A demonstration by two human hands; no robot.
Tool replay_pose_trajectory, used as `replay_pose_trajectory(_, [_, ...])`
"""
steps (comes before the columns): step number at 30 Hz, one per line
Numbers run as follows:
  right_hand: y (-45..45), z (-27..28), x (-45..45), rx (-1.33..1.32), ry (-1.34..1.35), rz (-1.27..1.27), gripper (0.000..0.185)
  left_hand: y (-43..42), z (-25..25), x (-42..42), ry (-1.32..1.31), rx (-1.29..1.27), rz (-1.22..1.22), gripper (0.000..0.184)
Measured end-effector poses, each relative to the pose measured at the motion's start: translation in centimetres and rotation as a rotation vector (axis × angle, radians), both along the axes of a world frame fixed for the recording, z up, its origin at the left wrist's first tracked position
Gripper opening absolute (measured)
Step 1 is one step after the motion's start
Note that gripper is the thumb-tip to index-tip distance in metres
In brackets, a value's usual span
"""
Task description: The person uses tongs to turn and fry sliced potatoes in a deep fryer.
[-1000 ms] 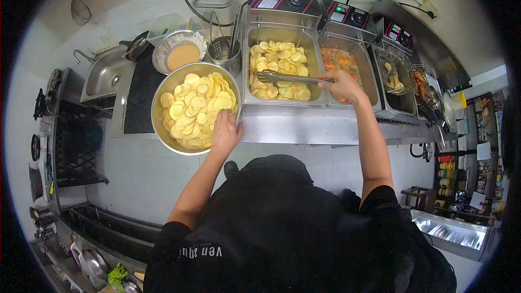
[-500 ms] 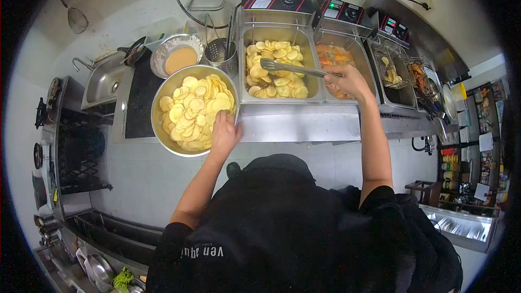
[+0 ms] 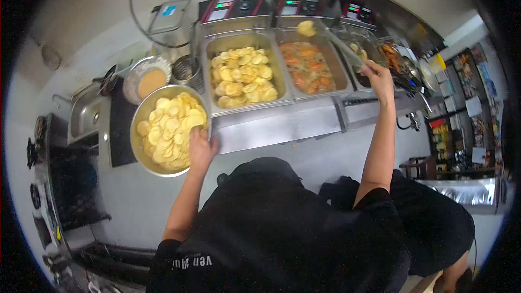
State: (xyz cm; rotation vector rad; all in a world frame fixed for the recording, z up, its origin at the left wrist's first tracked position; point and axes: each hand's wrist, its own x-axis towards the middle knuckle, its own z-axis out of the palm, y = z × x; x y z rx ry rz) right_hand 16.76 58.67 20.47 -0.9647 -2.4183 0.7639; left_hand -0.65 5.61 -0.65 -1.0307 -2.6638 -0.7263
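My left hand (image 3: 201,149) rests at the right rim of a large metal bowl (image 3: 135,149), its fingers on the pale sliced potatoes (image 3: 169,125); whether they grip the rim or slices is hidden. In my right hand (image 3: 378,78) are metal tongs (image 3: 343,46), raised over the fryers at the right. A pale yellow piece (image 3: 306,28) shows near the blurred tips of the tongs, above the middle fryer (image 3: 307,68), where orange pieces bubble. Potato slices (image 3: 244,76) fill much of the left fryer (image 3: 209,109).
A bowl of tan batter (image 3: 152,83) and a perforated utensil holder (image 3: 186,70) stand behind the large bowl. The sink (image 3: 87,111) is at the left. Fried food (image 3: 391,54) lies at the right. Another person in black (image 3: 434,220) is at the lower right.
The view has turned. My right hand has moved from the left and middle fryers to the right, raising the tongs. My left hand stays at the bowl. Another person has come into view.
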Motion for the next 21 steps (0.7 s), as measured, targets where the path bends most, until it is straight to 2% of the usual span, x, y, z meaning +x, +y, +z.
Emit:
replay_pose_trajectory(2, [2.7,1.7,2.4,0.102,-0.050,-0.236,0.036,0.0,0.0,-0.1,-0.008,-0.021,0.008,0.033])
replay_pose_trajectory(5, [5.4,3.2,4.6,0.150,-0.103,-0.413,0.036,0.1,0.0,-0.2,0.008,-0.042,0.006,0.032])
replay_pose_trajectory(6, [7.6,2.4,5.0,0.250,-0.184,-0.428,0.037,0.1,-0.2,-0.1,0.027,-0.043,0.017,0.032])
replay_pose_trajectory(10, [8.9,1.6,4.9,0.360,-0.249,-0.472,0.040,0.1,0.1,-0.1,-0.010,-0.054,0.038,0.032])
replay_pose_trajectory(13, [5.8,1.4,3.1,0.258,-0.130,-0.362,0.041,0.1,0.1,0.0,-0.025,-0.056,0.055,0.033])
replay_pose_trajectory(14, [3.0,1.8,2.1,0.155,-0.082,-0.184,0.039,0.1,0.0,0.0,-0.006,-0.053,0.044,0.034])
replay_pose_trajectory(16, [-3.8,2.2,-0.4,-0.216,-0.242,-0.015,0.034,-0.1,0.0,0.0,0.004,-0.057,0.042,0.035])
replay_pose_trajectory(17, [-7.6,1.3,-1.6,-0.306,-0.151,0.087,0.027,0.0,0.1,0.0,-0.006,-0.057,0.044,0.035])
replay_pose_trajectory(18, [-9.2,-0.8,-2.5,-0.284,-0.182,0.190,0.025,0.0,0.3,0.0,-0.013,-0.052,0.037,0.035])
replay_pose_trajectory(19, [-10.8,-2.3,-3.5,-0.381,-0.283,0.244,0.026,0.0,0.6,0.1,-0.015,-0.052,0.060,0.035])
replay_pose_trajectory(21, [-14.5,-4.2,-5.8,-0.511,-0.306,0.310,0.027,0.1,1.2,0.2,-0.071,-0.045,0.049,0.034])
